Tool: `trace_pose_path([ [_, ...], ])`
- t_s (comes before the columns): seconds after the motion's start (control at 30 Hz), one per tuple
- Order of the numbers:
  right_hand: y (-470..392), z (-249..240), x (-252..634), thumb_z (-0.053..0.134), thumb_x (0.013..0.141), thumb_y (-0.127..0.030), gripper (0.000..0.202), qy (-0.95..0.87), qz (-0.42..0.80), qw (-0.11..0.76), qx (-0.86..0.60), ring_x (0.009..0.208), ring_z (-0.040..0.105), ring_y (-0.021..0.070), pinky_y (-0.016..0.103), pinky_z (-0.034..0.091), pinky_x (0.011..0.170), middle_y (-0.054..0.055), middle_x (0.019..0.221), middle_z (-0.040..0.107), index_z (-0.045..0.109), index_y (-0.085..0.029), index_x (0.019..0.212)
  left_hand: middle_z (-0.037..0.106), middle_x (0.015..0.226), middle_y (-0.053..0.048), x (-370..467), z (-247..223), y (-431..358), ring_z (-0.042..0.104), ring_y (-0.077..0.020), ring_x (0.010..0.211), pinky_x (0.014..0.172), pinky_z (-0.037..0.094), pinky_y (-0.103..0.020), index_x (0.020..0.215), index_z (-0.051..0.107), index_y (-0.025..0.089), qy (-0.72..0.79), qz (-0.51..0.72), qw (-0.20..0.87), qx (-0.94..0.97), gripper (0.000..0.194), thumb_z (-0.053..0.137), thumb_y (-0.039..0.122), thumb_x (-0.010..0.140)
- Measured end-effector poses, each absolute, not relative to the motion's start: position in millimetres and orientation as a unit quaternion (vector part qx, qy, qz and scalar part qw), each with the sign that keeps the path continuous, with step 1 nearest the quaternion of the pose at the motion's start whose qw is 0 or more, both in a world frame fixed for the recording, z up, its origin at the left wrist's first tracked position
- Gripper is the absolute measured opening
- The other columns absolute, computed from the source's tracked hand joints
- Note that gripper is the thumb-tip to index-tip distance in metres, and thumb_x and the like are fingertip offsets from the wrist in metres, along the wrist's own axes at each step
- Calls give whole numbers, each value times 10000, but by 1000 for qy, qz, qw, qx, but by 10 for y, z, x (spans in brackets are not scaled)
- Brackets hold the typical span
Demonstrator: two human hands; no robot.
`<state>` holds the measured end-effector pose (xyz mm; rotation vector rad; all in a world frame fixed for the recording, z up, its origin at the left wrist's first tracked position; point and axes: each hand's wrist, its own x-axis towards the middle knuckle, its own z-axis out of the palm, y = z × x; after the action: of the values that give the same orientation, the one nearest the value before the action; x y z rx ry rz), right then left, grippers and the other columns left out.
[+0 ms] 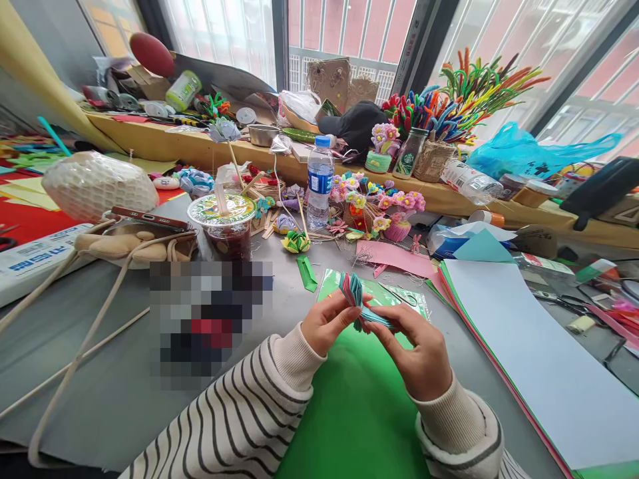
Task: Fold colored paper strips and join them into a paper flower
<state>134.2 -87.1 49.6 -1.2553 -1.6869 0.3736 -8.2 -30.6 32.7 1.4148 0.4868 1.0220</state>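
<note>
Over a green sheet [359,406] on the grey table, both my hands meet at a small folded paper piece [355,291], pleated in teal with some pink on its left side. My left hand [329,322] pinches its left part between thumb and fingers. From the right, my right hand [417,342] grips the pale blue pleated end with thumb and fingertips. Part of the paper is hidden behind the fingers. Just beyond the hands lies a clear plastic packet [404,296] with a green print.
Large coloured paper sheets [529,346] lie to the right, with scissors [559,298] beyond. A lidded drink cup [227,229], a water bottle [320,183] and paper flowers [399,203] stand behind. At left are a bag with cords [134,246] and a phone [150,218].
</note>
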Motion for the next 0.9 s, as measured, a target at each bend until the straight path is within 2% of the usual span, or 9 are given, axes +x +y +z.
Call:
trace_pose_path([
  [0.1, -863, 477, 1329, 549, 754, -217, 130, -666, 199, 514, -503, 651, 593, 147, 280, 527, 554, 51, 743, 616, 608, -173, 862, 572, 756, -59, -77, 327, -315, 566, -144, 634, 659, 471, -305, 892, 621, 124, 203, 460, 608, 614, 294, 523, 361, 749],
  [0.3, -866, 457, 1318, 567, 741, -211, 128, -641, 234, 540, -494, 650, 601, 148, 283, 537, 548, 46, 743, 616, 614, -179, 856, 569, 771, -60, -70, 275, -317, 588, -151, 636, 596, 490, -284, 901, 564, 109, 167, 468, 655, 570, 284, 597, 308, 700],
  [0.43, -866, 464, 1335, 558, 748, -187, 135, -653, 246, 524, -488, 660, 597, 138, 271, 531, 556, 44, 770, 622, 605, -187, 875, 568, 718, -46, -77, 263, -344, 595, -147, 602, 589, 496, -282, 905, 544, 103, 188, 471, 634, 584, 249, 586, 258, 715],
  [0.57, -870, 488, 1338, 537, 758, -171, 146, -682, 181, 509, -493, 658, 584, 137, 263, 517, 549, 43, 746, 611, 609, -186, 884, 571, 786, -72, -93, 301, -370, 600, -151, 642, 629, 502, -285, 910, 563, 92, 219, 471, 586, 622, 230, 532, 257, 754],
  [0.7, -865, 519, 1353, 515, 769, -179, 155, -704, 121, 493, -497, 639, 578, 134, 265, 512, 563, 45, 754, 613, 610, -191, 891, 595, 700, -66, -92, 352, -360, 599, -160, 629, 614, 498, -288, 907, 564, 89, 201, 453, 595, 633, 241, 494, 280, 777],
  [0.9, -824, 539, 1445, 559, 744, -212, 142, -701, 187, 471, -501, 674, 598, 149, 261, 518, 566, 47, 771, 638, 634, -199, 864, 604, 667, -56, -79, 355, -354, 605, -164, 630, 638, 496, -305, 896, 561, 93, 193, 438, 583, 656, 220, 475, 265, 790],
])
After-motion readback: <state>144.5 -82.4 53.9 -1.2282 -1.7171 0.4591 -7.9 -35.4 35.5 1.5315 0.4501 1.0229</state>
